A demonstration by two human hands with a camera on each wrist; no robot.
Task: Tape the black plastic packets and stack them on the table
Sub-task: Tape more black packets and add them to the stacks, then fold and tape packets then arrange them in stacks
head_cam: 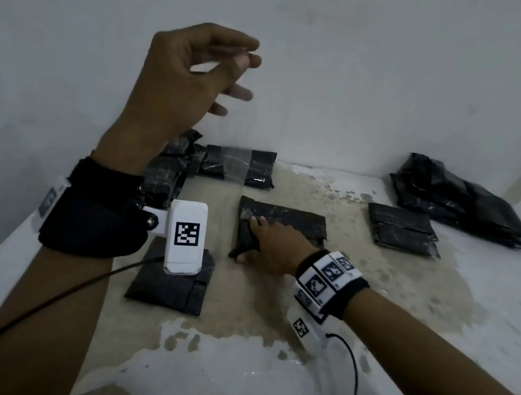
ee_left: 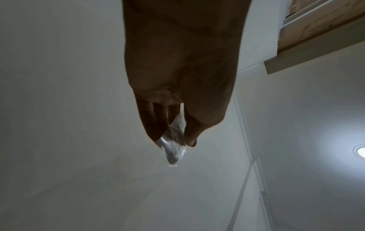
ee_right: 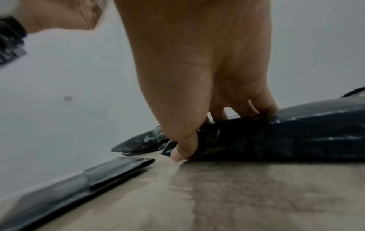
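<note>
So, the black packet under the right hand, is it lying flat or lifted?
Partly lifted. The right hand grips the packet at its left edge; in the right wrist view that edge looks raised off the table.

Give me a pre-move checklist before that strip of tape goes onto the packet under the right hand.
1. Clear tape strip pinched in left hand: ok.
2. Strip flat, not stuck to itself: not ok, it looks crumpled in the left wrist view.
3. Right hand pins the middle packet to the table: ok.
4. Packet's fold closed under the fingers: cannot tell.
5. Left hand over the packet: not ok, raised off to the left.
</note>
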